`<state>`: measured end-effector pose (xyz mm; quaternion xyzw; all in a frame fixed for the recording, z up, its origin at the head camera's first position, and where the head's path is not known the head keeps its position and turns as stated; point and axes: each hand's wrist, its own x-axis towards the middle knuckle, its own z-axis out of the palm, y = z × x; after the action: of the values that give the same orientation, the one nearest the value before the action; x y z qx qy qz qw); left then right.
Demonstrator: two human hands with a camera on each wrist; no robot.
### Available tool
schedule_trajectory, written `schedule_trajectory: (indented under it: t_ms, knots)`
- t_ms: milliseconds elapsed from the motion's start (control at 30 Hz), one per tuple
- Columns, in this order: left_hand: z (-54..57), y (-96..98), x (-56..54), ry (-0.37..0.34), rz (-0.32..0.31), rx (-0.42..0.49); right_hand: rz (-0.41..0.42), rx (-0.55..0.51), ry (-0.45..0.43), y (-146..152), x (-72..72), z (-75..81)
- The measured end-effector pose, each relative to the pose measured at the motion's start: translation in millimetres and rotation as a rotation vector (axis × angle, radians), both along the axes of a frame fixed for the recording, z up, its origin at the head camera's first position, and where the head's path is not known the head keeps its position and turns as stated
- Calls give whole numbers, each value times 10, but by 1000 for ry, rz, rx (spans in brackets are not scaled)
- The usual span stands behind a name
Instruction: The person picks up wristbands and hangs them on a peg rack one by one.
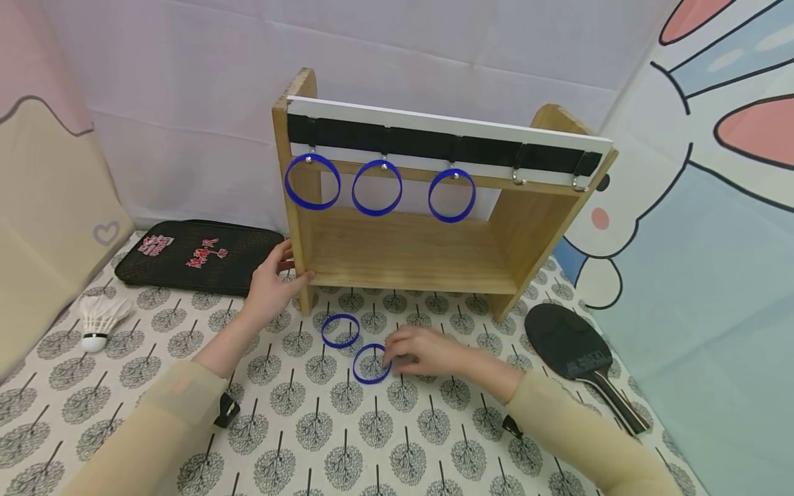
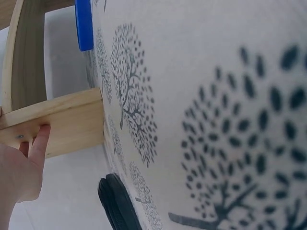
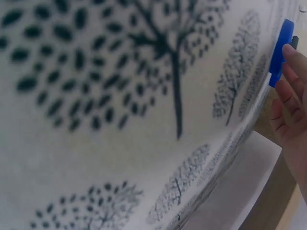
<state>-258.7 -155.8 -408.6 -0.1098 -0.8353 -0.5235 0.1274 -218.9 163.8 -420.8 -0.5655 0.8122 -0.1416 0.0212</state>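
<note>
A wooden shelf rack (image 1: 409, 248) stands at the back, its white front bar carrying a row of metal hooks. Blue rings (image 1: 453, 196) hang from three of these hooks. My left hand (image 1: 273, 279) grips the rack's left side panel, its fingers against the wood in the left wrist view. With thumb and fingertips, my right hand (image 1: 428, 353) pinches the right rim of a blue ring (image 1: 355, 372) low over the cloth; the ring's blue band (image 3: 282, 45) shows at the fingertips in the right wrist view. Another blue ring (image 1: 324, 337) lies just behind it.
A black zipped case (image 1: 167, 265) lies left of the rack, and a shuttlecock (image 1: 102, 320) sits in front of it. On the right lies a black table tennis bat (image 1: 564, 337). Tree-patterned cloth (image 1: 298, 427) covers the table.
</note>
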Motion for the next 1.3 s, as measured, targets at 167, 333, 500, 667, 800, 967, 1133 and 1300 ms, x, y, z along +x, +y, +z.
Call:
schedule_trajectory:
  t_ms: [167, 333, 500, 667, 800, 967, 1133, 1300]
  knots:
    - [0, 0, -1, 2, 1, -1, 22, -6, -36, -28, -19, -56]
    - [-8, -4, -5, -9, -1, 1, 21, 10, -84, -46, -27, -82]
    - [-11, -8, -1, -14, 0, -1, 5, -12, -147, -44, -19, -73]
    - [-11, -9, -4, -13, 1, 0, -36, -35, -246, -31, -5, -20]
    - [-11, -8, -8, -16, -3, 4, -85, -43, -306, 2, 17, 53]
    - [-5, -6, -2, -25, -2, 7, -132, -89, -350, 69, 57, 179]
    - [-10, -7, -8, -21, 1, 6, -153, -132, -305, 160, 96, 314]
    - [-23, -7, -21, -5, -1, 1, -154, -210, -224, 275, 110, 435]
